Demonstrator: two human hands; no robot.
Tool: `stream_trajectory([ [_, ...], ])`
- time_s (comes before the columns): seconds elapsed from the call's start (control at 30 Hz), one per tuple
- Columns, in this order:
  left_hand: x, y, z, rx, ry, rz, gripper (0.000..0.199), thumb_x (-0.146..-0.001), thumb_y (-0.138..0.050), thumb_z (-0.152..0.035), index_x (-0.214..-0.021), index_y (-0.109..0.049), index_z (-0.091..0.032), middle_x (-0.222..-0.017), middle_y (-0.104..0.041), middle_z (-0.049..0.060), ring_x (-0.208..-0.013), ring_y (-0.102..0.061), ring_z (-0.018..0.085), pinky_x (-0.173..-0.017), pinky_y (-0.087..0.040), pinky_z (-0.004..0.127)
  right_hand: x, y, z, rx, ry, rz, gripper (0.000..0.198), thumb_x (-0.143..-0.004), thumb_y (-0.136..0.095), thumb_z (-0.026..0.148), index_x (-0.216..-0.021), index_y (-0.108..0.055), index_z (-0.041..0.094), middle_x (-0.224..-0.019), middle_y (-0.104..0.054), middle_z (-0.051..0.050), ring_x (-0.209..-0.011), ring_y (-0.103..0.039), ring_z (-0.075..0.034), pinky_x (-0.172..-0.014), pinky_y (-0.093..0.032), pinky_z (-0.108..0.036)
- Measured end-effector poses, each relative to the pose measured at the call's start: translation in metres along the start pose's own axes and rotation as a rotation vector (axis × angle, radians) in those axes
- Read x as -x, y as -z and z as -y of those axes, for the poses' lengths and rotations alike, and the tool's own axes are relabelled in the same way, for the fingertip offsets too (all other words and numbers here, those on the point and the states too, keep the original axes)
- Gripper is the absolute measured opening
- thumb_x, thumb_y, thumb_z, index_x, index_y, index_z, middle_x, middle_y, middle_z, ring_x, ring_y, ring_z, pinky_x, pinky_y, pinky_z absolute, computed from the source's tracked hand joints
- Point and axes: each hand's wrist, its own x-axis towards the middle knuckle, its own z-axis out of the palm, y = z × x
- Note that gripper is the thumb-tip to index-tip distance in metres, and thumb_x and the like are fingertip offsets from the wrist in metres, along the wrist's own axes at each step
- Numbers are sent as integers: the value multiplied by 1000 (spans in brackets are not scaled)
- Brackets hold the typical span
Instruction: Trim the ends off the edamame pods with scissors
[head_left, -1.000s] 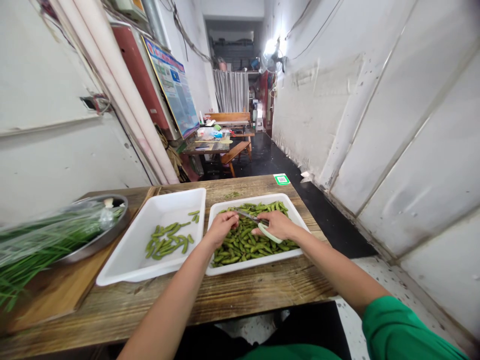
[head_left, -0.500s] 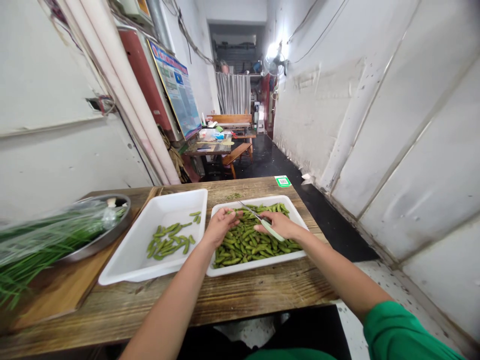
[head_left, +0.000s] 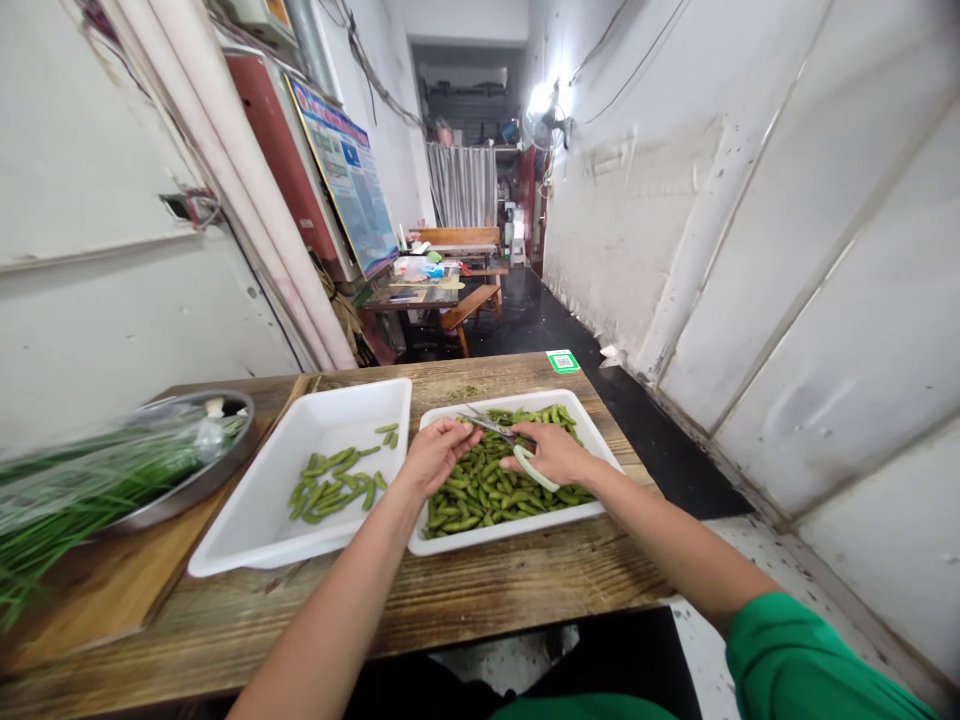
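Note:
Two white trays lie side by side on a wooden table (head_left: 480, 590). The right tray (head_left: 600, 440) is heaped with green edamame pods (head_left: 487, 490). In the left tray (head_left: 262, 520) a small pile of pods (head_left: 334, 485) lies in the middle. My right hand (head_left: 551, 455) grips scissors (head_left: 514, 445) with pale green handles, blades pointing left. My left hand (head_left: 435, 455) pinches a single pod at the blade tips, above the right tray.
A metal pan (head_left: 187, 485) with long green vegetables in plastic (head_left: 82, 490) sits on a wooden board (head_left: 105, 590) at the left. A green QR sticker (head_left: 562, 361) lies at the far table edge. Walls close both sides; tables and benches (head_left: 469, 300) stand down the corridor.
Both hands stay over the right tray with only slight shifts. The scissors' blades dipped back toward the pod in my left fingers.

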Motion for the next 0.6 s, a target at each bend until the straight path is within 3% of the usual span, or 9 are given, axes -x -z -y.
stream_trajectory([
  [0.2,5,-1,1,-85,7,48,27,-58,-80,-22,-59,-55,-14,-67,-67,1,-74,-68,15,-76,-52,25,1,-2,-1,-54,26,28,47,-72,-61,57,-100,-64,19,-64,-54,2,-56,-42,-11,-54,-31,-21],
  [0.4,6,-2,4,-246,3,6,27,-61,-76,-26,-62,-52,-15,-69,-68,4,-71,-66,16,-75,-51,30,2,-1,0,17,33,40,42,-74,-59,57,-86,-67,18,-64,-59,-1,-57,-48,-12,-54,-31,-21],
  [0.5,13,1,-8,-647,-117,-128,19,-68,-67,-28,-66,-53,-17,-68,-66,5,-65,-63,17,-70,-50,34,1,-1,-3,69,-11,67,43,-74,-58,59,-86,-68,19,-64,-61,-2,-58,-51,-14,-53,-31,-22],
  [0.6,26,13,-34,-1320,-339,-388,8,-74,-55,-24,-73,-59,-17,-76,-66,9,-77,-62,24,-76,-45,40,1,-2,-5,134,-80,76,49,-72,-59,62,-95,-66,19,-71,-64,-4,-64,-56,-17,-56,-33,-23],
])
